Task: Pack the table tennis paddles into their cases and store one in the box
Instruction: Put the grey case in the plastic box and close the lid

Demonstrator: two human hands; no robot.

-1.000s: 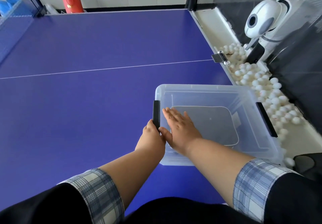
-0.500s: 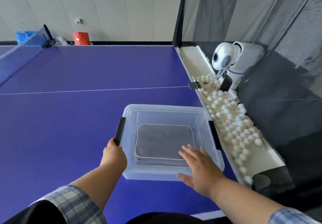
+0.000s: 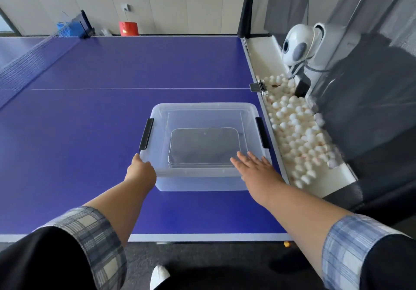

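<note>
A clear plastic box (image 3: 202, 106) with its lid on stands near the right edge of the blue table tennis table (image 3: 90, 132). Black latches sit on its left side (image 3: 146, 137) and right side (image 3: 262, 135). Through the lid I see a grey zipped paddle case (image 3: 202, 145) lying flat on the bottom. My left hand (image 3: 141, 169) holds the near-left corner of the box, its fingers curled against the side. My right hand (image 3: 254, 169) lies flat on the near-right corner of the lid with fingers spread. No loose paddle is in view.
A white trough (image 3: 337, 178) full of white balls runs along the table's right edge, with a white ball machine (image 3: 297, 46) behind it. The net (image 3: 27, 64) crosses at far left. A red bin (image 3: 128, 28) stands by the far wall. The table's near edge (image 3: 202, 236) is close to me.
My right hand slid from the left part of the lid to its near-right corner. My left hand dropped from the left latch to the near-left corner. The view pulled back.
</note>
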